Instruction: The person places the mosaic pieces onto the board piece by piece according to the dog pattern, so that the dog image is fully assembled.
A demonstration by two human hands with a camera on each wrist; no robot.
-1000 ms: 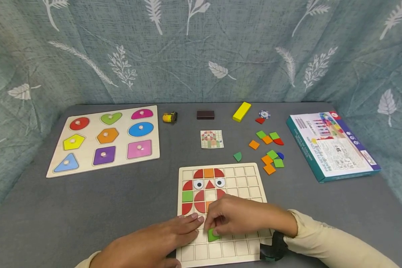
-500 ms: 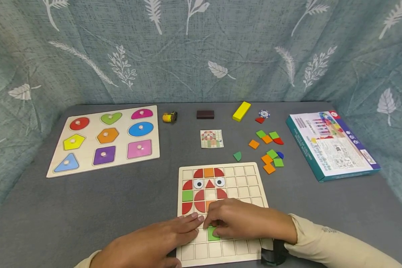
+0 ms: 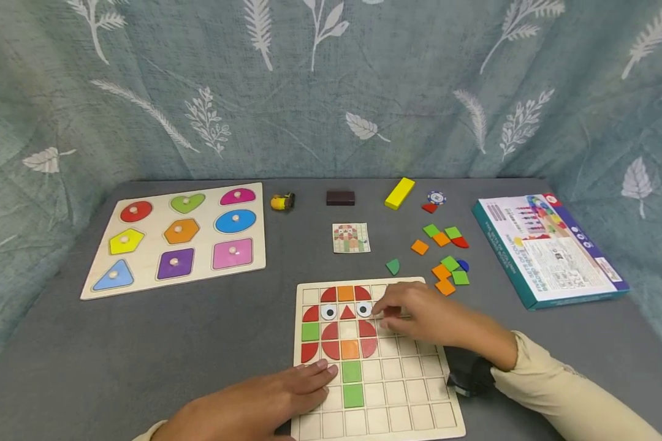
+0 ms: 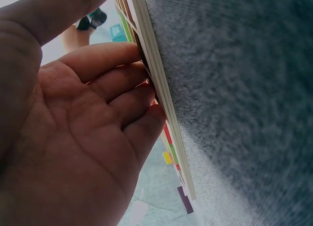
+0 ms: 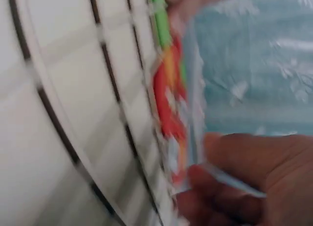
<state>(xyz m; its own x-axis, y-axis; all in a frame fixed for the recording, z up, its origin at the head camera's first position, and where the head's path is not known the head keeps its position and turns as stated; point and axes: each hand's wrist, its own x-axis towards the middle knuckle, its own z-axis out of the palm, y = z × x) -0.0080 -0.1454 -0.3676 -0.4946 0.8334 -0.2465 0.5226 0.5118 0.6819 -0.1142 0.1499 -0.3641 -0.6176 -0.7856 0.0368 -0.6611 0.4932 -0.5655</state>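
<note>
A wooden grid board lies on the grey table, its cells partly filled with red, orange and green pieces and two round eye pieces. Below the orange square tile, two green square tiles sit one under the other. My left hand rests with straight fingers over the board's left side; the left wrist view shows its fingertips against the board edge. My right hand hovers over the upper right cells, fingers loosely bent, nothing seen between them. The right wrist view is blurred.
Loose orange, green, red and blue pieces lie beyond the board's right corner. A small pattern card is behind the board. A shape puzzle lies left, a box right. A yellow block stands farther back.
My right hand has left the lower green tile, now flat in its cell, and moved up and right across the board. My left hand has stayed in place. The head view has tilted slightly.
</note>
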